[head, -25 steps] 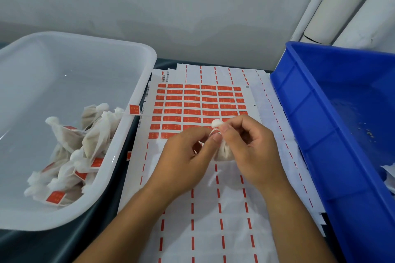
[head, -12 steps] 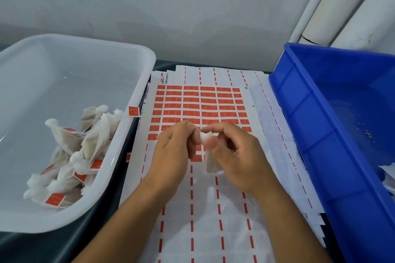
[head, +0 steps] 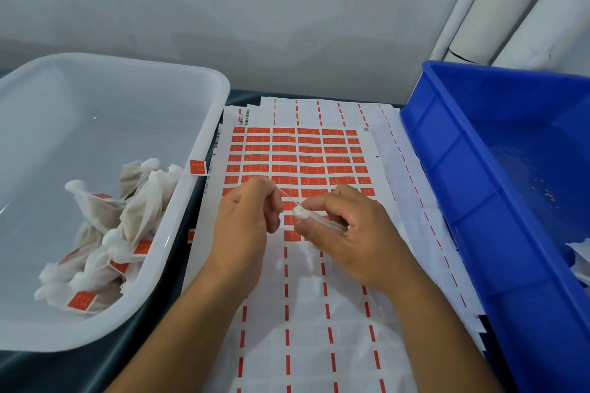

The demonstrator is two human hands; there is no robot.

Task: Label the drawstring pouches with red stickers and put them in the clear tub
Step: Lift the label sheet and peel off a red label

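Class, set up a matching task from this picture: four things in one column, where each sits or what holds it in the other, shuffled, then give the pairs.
Things
1. clear tub
2. blue bin
3. sticker sheet
4. pouch string

Places
A. far right
B. between the two containers
C. pinched by the left hand
D. far left, holding labelled pouches

Pairs: 1-D, 2-A, 3-B, 4-C

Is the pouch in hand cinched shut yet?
Looks shut: the pouch neck is bunched tight at the right hand, the left hand pulling its drawstring taut.
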